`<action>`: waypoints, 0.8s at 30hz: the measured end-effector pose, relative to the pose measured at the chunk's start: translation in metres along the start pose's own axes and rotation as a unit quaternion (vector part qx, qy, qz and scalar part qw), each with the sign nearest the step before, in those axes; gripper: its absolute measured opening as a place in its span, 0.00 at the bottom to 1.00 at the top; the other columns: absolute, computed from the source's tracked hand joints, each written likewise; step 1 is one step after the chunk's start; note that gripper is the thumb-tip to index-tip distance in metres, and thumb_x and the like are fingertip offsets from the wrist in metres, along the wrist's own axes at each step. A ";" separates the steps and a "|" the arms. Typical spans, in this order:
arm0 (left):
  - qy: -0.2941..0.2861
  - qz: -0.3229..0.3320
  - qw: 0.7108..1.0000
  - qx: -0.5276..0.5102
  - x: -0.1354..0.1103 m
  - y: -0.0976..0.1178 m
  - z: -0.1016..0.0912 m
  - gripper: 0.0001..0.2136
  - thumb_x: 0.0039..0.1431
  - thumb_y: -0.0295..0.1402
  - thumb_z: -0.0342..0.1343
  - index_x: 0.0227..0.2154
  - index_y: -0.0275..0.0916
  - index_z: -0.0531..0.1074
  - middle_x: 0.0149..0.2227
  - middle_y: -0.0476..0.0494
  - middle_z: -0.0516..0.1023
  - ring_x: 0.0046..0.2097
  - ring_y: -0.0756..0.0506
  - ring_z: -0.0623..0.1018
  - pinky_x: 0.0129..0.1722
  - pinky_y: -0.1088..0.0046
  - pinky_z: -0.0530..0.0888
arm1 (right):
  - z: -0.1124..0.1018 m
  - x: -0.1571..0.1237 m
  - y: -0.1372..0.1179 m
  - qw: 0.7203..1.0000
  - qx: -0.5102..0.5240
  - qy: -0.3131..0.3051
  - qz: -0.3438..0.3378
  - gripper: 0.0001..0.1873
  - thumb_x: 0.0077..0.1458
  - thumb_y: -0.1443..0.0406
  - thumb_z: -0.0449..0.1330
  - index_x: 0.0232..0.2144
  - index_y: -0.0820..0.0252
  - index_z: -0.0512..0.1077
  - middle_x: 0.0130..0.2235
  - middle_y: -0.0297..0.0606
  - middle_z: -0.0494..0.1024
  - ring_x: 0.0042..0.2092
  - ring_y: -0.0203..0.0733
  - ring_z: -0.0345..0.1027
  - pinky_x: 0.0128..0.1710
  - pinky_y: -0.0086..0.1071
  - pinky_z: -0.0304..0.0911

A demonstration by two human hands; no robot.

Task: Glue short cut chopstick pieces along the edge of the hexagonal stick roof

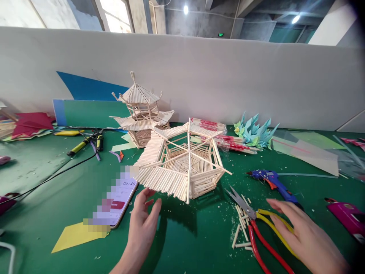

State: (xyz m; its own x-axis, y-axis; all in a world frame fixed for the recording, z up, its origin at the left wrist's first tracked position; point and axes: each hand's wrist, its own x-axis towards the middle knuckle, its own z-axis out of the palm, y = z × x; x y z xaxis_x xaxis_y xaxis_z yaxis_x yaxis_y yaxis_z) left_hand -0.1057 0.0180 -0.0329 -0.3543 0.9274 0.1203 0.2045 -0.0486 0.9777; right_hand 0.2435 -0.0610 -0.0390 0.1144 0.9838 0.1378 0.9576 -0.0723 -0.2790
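Observation:
A six-sided pavilion model (161,179) made of thin wooden sticks stands on the green table, with roof slats covering several of its sides and bare ribs on the right. My left hand (144,219) is at its front left edge, thumb and fingers apart; whether the fingertips touch the roof edge I cannot tell. On the right, my right hand (302,232) hovers at the yellow handle of the scissors (251,214), fingers stretched out and not wrapped around it. The scissors lie with blades parted over short cut stick pieces (237,236).
Behind stands a finished-looking two-tier stick pavilion (144,123). Bundled sticks (234,142) and blue folded paper (255,131) lie at the back. A blue glue gun (273,182) rests on the right, a phone (119,205) on the left, pliers-like tools (85,142) farther left.

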 end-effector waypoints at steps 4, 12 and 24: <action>-0.081 0.071 0.993 0.041 -0.023 0.000 0.010 0.08 0.50 0.32 0.53 0.35 0.40 0.68 0.39 0.41 0.69 0.43 0.40 0.70 0.39 0.64 0.69 | 0.025 -0.037 0.024 1.000 -0.014 -0.011 0.002 0.18 0.55 0.55 0.47 0.45 0.55 0.61 0.45 0.44 0.70 0.46 0.48 0.65 0.44 0.40 0.63; -0.202 0.167 0.959 0.109 -0.048 0.010 0.032 0.08 0.56 0.28 0.46 0.39 0.42 0.65 0.38 0.42 0.69 0.42 0.43 0.71 0.38 0.66 0.72 | 0.026 -0.021 0.027 0.998 -0.055 0.034 0.000 0.19 0.56 0.56 0.44 0.40 0.60 0.67 0.41 0.45 0.74 0.40 0.47 0.70 0.38 0.39 0.67; -0.192 0.173 0.957 0.128 -0.049 -0.004 0.024 0.09 0.53 0.27 0.49 0.37 0.40 0.68 0.39 0.40 0.72 0.41 0.42 0.74 0.29 0.72 0.75 | 0.013 0.004 0.076 0.997 -0.064 0.029 0.025 0.23 0.54 0.53 0.44 0.40 0.61 0.70 0.44 0.45 0.73 0.43 0.52 0.69 0.37 0.40 0.67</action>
State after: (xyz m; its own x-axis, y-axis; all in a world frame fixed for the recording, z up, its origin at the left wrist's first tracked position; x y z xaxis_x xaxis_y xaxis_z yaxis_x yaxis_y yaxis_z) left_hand -0.0676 -0.0187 -0.0467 0.1266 0.9425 0.3092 0.4836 -0.3308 0.8104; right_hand 0.3131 -0.0603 -0.0720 0.1740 0.9678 0.1820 0.9759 -0.1448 -0.1631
